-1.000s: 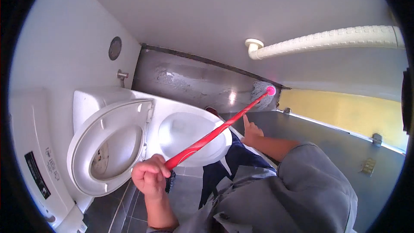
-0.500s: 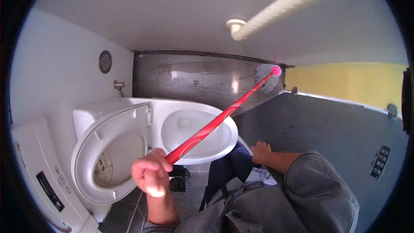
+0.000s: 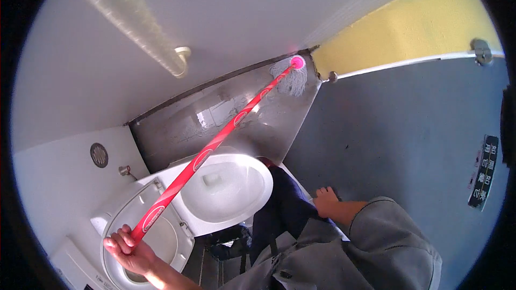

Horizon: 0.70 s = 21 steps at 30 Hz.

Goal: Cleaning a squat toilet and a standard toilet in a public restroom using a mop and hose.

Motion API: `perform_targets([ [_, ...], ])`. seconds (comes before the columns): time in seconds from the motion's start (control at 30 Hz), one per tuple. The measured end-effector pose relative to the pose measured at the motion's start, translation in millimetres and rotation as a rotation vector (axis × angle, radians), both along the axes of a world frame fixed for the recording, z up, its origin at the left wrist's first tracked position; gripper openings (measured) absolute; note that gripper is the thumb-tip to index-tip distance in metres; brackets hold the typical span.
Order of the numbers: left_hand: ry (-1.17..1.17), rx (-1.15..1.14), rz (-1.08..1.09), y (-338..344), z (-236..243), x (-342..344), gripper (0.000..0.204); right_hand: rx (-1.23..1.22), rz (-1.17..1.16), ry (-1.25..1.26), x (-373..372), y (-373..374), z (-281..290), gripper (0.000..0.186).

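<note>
My left hand [image 3: 129, 249] is closed round the upper end of a red mop handle [image 3: 219, 138], above the raised toilet seat [image 3: 171, 236]. The handle slants away across the white toilet bowl [image 3: 226, 190] to a pink socket [image 3: 297, 63]. Grey mop strands [image 3: 293, 81] lie spread on the wet dark floor strip [image 3: 177, 123], in the far corner beside the yellow panel. My right hand [image 3: 326, 202] rests at the edge of the grey panel [image 3: 387, 129], fingers spread against it and holding nothing.
A pale grab bar [image 3: 134, 27] juts from the grey wall at upper left. The yellow panel [image 3: 398, 27] meets the grey one along a white edge with metal fittings. A round drain cover [image 3: 99, 155] and small valve [image 3: 124, 170] are on the left wall. A black bin [image 3: 228, 241] stands beside the toilet.
The view has turned, so the grab bar now shows at upper left. My left hand and the handle's near end have moved down and left in the picture. The mop strands stay near the corner.
</note>
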<state>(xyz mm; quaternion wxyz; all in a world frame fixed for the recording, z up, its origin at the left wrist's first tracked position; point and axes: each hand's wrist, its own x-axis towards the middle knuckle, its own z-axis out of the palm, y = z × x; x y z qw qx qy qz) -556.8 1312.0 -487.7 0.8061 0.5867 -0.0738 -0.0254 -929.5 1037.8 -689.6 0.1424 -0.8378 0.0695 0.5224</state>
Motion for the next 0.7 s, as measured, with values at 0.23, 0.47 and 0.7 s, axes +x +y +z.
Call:
perform_targets([
  [0.23, 0.134, -0.112, 0.048, 5, -5, -3, 0.021, -0.034, 0.097, 0.022, -82, -16, -9, 0.027],
  [0.47, 0.246, -0.144, 0.156, 17, -1, -12, 0.023, -0.067, 0.279, 0.073, -155, -39, -39, 0.024],
  [0.7, 0.34, 0.101, 0.691, -37, 7, -20, 0.024, -0.093, -0.271, 0.041, -350, -12, -185, 0.025],
])
